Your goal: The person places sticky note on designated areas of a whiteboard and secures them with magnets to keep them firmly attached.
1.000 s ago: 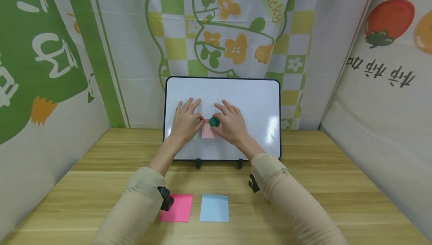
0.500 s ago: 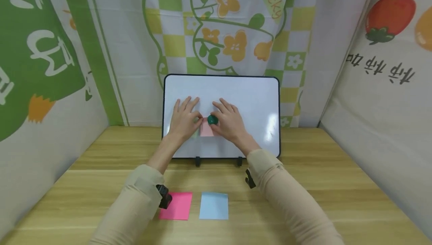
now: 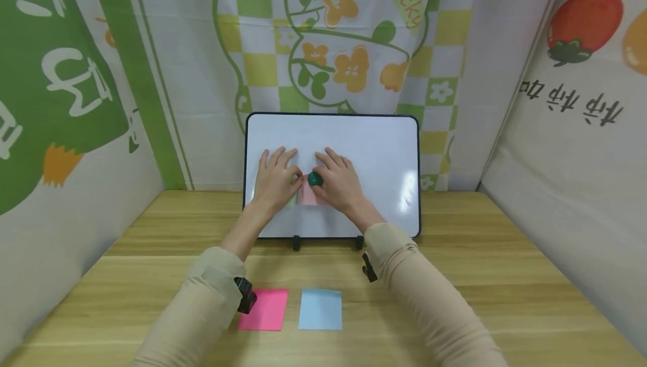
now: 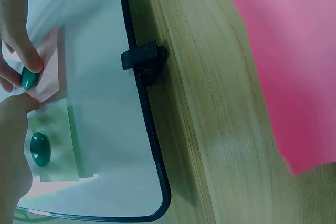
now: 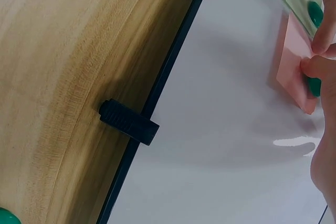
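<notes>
My right hand (image 3: pixel 340 184) pinches a round green magnet (image 3: pixel 315 179) between thumb and finger, over the top part of a light pink sticky note (image 3: pixel 307 196) on the whiteboard (image 3: pixel 374 148). At that note's upper left corner, the thumb and forefinger of my left hand (image 3: pixel 273 184) pinch the paper; the other fingers spread upward. The left wrist view shows the note's lower edge standing off the board. Beside it hangs a light green sticky note (image 4: pixel 62 140) with another green magnet (image 4: pixel 40 149) on it, mostly hidden behind my left hand in the head view.
Two black feet, one a clip-like stand (image 3: pixel 296 242), hold the whiteboard up on the wooden table (image 3: pixel 445 277). A bright pink sticky note (image 3: pixel 264 311) and a light blue one (image 3: pixel 320 309) lie in front. Another green piece (image 5: pixel 8 217) shows at the right wrist view's corner.
My right hand has shifted slightly left with the green magnet, bringing it closer to my left fingertips and further over the light pink note. My left hand stays at the note's corner.
</notes>
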A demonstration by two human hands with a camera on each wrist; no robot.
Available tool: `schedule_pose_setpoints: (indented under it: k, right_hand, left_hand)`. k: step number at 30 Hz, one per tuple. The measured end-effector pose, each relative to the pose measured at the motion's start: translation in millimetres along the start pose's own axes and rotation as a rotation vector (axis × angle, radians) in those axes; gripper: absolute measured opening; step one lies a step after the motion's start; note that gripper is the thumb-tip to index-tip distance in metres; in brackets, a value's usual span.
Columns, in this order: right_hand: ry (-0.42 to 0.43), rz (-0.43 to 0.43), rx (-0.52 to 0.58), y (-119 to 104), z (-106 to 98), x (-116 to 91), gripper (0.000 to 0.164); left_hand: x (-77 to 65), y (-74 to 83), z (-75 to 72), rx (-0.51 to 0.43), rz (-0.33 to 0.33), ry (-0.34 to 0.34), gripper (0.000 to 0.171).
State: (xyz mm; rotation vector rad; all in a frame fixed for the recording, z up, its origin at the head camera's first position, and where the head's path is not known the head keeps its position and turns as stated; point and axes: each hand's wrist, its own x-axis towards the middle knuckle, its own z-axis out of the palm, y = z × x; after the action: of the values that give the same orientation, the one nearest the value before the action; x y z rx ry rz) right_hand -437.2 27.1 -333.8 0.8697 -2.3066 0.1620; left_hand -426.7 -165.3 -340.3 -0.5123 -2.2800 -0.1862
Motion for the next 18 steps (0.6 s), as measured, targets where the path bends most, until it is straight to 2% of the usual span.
schedule_pose_setpoints:
  k: [6,18]
  right_hand:
    - [0.014,-0.008,-0.016,-0.3,0.0,1.5,0.036]
    - [0.045,-0.057,-0.038,2.5,3.1,-1.0,0.036]
  left_hand:
    - [0.4,0.0,0.1,0.001,0.007,0.013,0.011]
    - [-0.7,1.9,-0.8,0.011,-0.029,-0.039,0.013]
